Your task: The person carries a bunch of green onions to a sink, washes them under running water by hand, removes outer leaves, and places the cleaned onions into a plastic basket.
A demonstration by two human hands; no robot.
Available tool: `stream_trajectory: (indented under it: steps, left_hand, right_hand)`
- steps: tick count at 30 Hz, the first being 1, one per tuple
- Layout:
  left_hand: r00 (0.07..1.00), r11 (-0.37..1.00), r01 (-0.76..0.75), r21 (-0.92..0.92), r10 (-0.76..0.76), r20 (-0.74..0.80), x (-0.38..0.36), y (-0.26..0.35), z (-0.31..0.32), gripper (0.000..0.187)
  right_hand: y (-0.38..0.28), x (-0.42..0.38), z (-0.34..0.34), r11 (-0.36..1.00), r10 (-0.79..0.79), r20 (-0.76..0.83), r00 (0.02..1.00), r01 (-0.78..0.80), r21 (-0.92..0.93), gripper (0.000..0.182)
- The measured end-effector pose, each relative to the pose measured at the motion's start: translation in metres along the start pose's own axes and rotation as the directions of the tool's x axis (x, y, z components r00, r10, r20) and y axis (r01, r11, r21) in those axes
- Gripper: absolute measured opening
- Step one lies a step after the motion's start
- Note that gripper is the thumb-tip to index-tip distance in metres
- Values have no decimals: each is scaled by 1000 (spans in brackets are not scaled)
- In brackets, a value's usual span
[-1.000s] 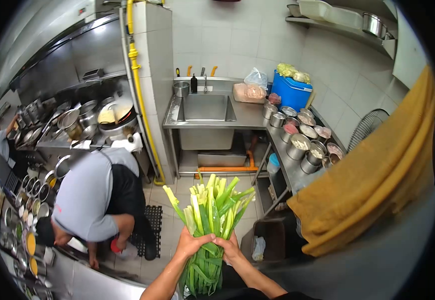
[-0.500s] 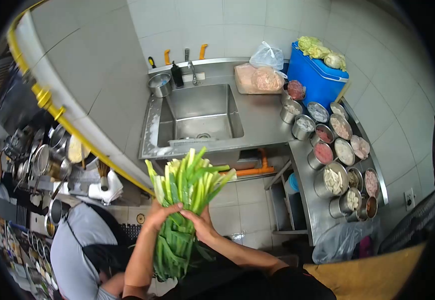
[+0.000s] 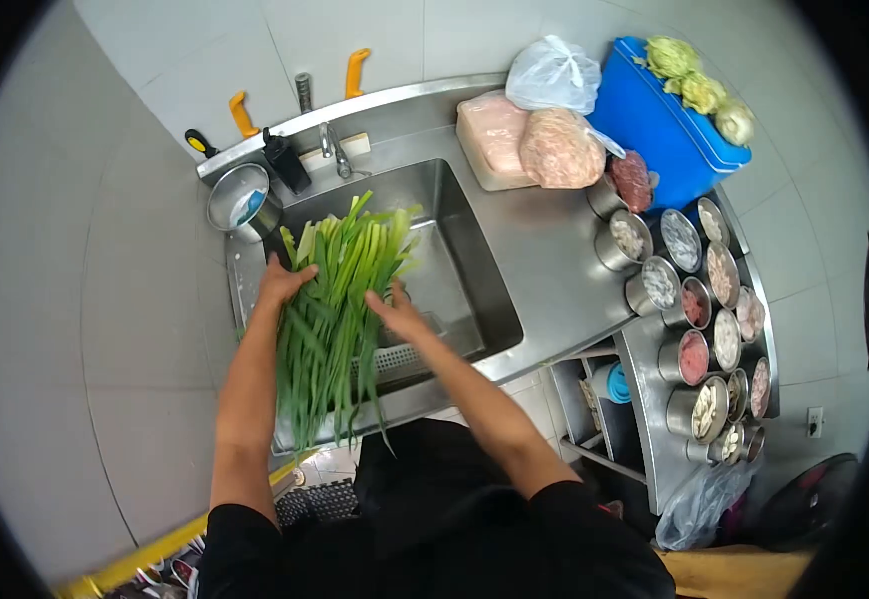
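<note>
one green-onion bunch (image 3: 333, 311) points lengthwise toward the tap (image 3: 337, 152), pale ends foremost, right hand (image 3: 401, 317) spread, left hand (image 3: 283, 282) grip unclear.

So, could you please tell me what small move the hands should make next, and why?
Probably ease the green stalks forward, farther over the sink: the left hand and right hand are at either side of the bunch, its pale ends are over the sink, but its leafy ends reach across the counter's front edge.
</note>
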State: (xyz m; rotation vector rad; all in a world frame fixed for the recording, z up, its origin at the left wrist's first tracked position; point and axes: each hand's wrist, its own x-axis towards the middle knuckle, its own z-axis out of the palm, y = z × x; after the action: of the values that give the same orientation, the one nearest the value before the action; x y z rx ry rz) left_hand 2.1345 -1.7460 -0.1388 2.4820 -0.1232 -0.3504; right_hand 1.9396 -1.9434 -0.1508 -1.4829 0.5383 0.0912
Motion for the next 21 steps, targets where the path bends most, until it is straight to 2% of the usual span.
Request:
stream_trajectory:
  steps: [1,2,3,4,5,6,7,9,10,12,13,14,15,16,17,18,19,20,21]
  left_hand:
    - [1000,996,-7,90,6,18,12,9,-7,101]
    - [999,984,-17,175,11,35,18,24,-16,100]
    - [998,985,-1,171,-8,57,24,28,-13,100]
    - [991,995,-28,101,14,136,28,28,-9,94]
    - [978,998,-53,26,46,204,34,28,-4,89]
    - [978,999,-42,20,37,207,40,28,2,89]
    - [971,998,-70,2,67,229,41,27,7,84]
    - [953,997,-82,1,78,293,52,17,12,73]
    - [952,997,-81,-2,77,295,63,12,15,73]
    - [971,987,-95,-133,121,206,89,-6,32,61]
    - [980,979,-82,-185,113,165,105,-12,44,55]
    - [979,977,-92,-194,125,164,118,-4,49,55]
    - [985,941,-31,-338,87,152,131,9,54,51]
    - [988,881,32,-472,44,151,143,22,59,46]
    - [987,877,28,-479,50,150,153,39,65,46]
    - [958,734,257,-629,-106,268,163,61,71,44]
    - [883,522,466,-714,-225,412,174,79,77,44]
    - [881,515,469,-717,-223,416,185,93,85,44]
    - [771,195,635,-748,-218,598,197,105,94,41]
  right_hand:
    - [25,18,-19,931,57,-6,998,-56,-361,102]
    - [52,31,-36,731,111,-21,994,-96,-675,99]
    - [78,41,-50,495,220,80,972,-40,-868,91]
    - [101,43,-58,227,350,154,924,75,-971,83]
    - [118,37,-61,137,355,235,905,198,-971,70]
    - [130,34,-64,43,359,314,879,320,-946,58]
    - [143,38,-68,38,367,317,875,326,-945,58]
    - [141,41,-65,232,295,385,875,325,-917,42]
    - [139,45,-67,230,298,383,874,324,-918,42]
    - [41,21,-64,419,112,350,930,275,-865,37]
    - [1,12,-63,413,112,341,933,269,-870,37]
    - [-36,4,-64,333,59,296,953,261,-906,38]
    - [-70,-1,-65,249,-1,255,967,247,-936,40]
    - [-99,-9,-72,248,-69,193,979,205,-947,40]
    - [-125,-18,-81,251,-134,133,982,164,-954,41]
    - [-160,-28,-91,331,-118,22,993,60,-942,41]
    - [-183,-33,-103,409,-92,-88,992,-43,-912,41]
    - [-186,-36,-115,400,-90,-90,992,-46,-915,41]
    - [-188,-39,-126,567,-24,-268,963,-207,-797,40]
